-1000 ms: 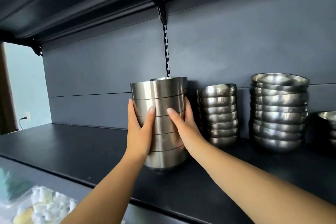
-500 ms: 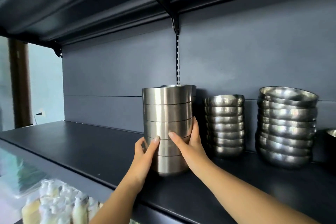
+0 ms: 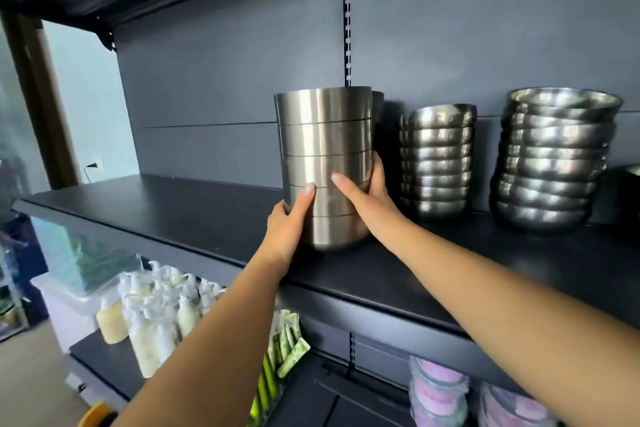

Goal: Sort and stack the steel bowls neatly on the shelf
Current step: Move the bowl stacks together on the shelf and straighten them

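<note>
On the shelf (image 3: 207,218), both hands now grip the bowl stack (image 3: 325,149) lower down.

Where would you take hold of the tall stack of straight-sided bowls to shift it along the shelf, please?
Low on its sides, from the front, one hand each side, as the left hand and right hand grip the tall stack now. Its walls are smooth and vertical, with no rim to hook, and a low hold should keep the nested bowls from tipping. The next stack probably blocks a reach from the right.

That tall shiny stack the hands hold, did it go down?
Yes. The tall stack came down onto the shelf, beside the small bowl stack.
</note>
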Motion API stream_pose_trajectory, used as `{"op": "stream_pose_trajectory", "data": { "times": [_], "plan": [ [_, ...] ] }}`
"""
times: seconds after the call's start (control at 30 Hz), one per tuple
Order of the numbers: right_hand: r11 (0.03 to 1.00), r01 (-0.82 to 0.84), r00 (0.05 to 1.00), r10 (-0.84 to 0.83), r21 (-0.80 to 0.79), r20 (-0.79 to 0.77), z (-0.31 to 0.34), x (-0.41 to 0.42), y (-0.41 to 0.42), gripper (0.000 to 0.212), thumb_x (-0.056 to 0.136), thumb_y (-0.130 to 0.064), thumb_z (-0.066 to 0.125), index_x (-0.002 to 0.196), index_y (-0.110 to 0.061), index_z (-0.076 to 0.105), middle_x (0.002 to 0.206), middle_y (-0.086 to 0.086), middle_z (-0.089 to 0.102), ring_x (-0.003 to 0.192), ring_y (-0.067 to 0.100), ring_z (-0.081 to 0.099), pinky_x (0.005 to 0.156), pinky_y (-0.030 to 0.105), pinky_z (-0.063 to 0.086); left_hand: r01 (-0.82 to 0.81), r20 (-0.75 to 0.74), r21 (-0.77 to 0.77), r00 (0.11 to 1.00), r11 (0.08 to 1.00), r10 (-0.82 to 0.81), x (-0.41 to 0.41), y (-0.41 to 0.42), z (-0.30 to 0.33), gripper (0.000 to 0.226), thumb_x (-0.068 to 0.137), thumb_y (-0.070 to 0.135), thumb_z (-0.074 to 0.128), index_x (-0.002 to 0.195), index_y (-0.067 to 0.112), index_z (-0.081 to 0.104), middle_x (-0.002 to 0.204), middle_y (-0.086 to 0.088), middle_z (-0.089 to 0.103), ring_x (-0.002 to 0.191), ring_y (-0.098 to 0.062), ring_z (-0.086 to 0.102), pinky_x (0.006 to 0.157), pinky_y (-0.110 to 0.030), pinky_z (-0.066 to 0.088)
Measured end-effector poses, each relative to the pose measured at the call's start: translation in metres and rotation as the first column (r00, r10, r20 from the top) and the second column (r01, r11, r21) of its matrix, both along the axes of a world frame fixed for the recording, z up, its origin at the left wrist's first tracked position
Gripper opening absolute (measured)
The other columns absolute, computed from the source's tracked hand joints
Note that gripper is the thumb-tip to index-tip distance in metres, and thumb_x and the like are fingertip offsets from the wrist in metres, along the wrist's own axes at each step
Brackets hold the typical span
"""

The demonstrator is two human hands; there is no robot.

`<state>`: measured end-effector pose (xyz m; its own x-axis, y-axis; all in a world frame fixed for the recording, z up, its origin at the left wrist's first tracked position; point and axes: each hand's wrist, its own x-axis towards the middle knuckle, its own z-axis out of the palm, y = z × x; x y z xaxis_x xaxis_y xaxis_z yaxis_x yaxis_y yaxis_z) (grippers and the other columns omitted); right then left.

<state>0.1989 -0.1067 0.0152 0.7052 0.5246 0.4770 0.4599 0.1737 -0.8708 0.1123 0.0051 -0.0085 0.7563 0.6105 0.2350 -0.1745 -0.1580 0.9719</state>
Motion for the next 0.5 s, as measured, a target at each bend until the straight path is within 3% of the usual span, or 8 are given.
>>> {"op": "stream_pose_trajectory", "data": {
  "times": [0.2, 0.3, 0.37, 0.5],
  "plan": [
    [0.998, 0.04, 0.999, -0.042, -0.046, -0.033, -0.002, -0.012, 0.001, 0.092, 0.078, -0.053, 0.06, 0.145, -0.038, -0.001, 0.152, -0.008, 0.023, 0.136, 0.012, 0.028, 0.11, 0.031, 0.023, 0.109, 0.085, -0.073, 0.991, 0.991, -0.102, -0.004, 0.008, -0.005, 0.135, 0.04, 0.089, 0.059, 0.146, 0.014, 0.023, 0.15, 0.002, 0.034, 0.135, -0.018, 0.036, 0.114, -0.041, 0.027],
    [0.995, 0.084, 0.995, -0.087, -0.051, -0.049, -0.003, -0.019, 0.004, 0.094, 0.078, -0.054, 0.058, 0.145, -0.037, -0.004, 0.154, -0.009, 0.017, 0.138, 0.011, 0.023, 0.113, 0.034, 0.02, 0.186, 0.135, -0.071, 0.975, 0.98, -0.175, -0.004, 0.012, -0.008, 0.128, 0.04, 0.088, 0.061, 0.143, 0.016, 0.032, 0.145, 0.001, 0.042, 0.131, -0.018, 0.042, 0.112, -0.042, 0.031],
    [0.988, 0.136, 0.989, -0.14, -0.067, -0.054, -0.005, -0.024, 0.005, 0.096, 0.076, -0.058, 0.057, 0.145, -0.039, -0.008, 0.156, -0.009, 0.011, 0.14, 0.012, 0.019, 0.115, 0.036, 0.017, 0.211, 0.17, -0.06, 0.965, 0.976, -0.199, -0.003, 0.015, -0.01, 0.122, 0.043, 0.086, 0.061, 0.141, 0.02, 0.032, 0.145, 0.003, 0.042, 0.13, -0.015, 0.042, 0.111, -0.042, 0.031],
    [0.97, 0.227, 0.967, -0.235, -0.081, -0.101, -0.006, -0.035, 0.004, 0.098, 0.076, -0.062, 0.055, 0.142, -0.041, -0.014, 0.156, -0.01, 0.008, 0.141, 0.012, 0.015, 0.108, 0.029, 0.016, 0.312, 0.212, -0.061, 0.932, 0.948, -0.293, 0.001, 0.02, -0.012, 0.122, 0.049, 0.082, 0.06, 0.148, 0.026, 0.015, 0.153, 0.005, 0.027, 0.138, -0.015, 0.031, 0.114, -0.043, 0.025]
  ]
}}
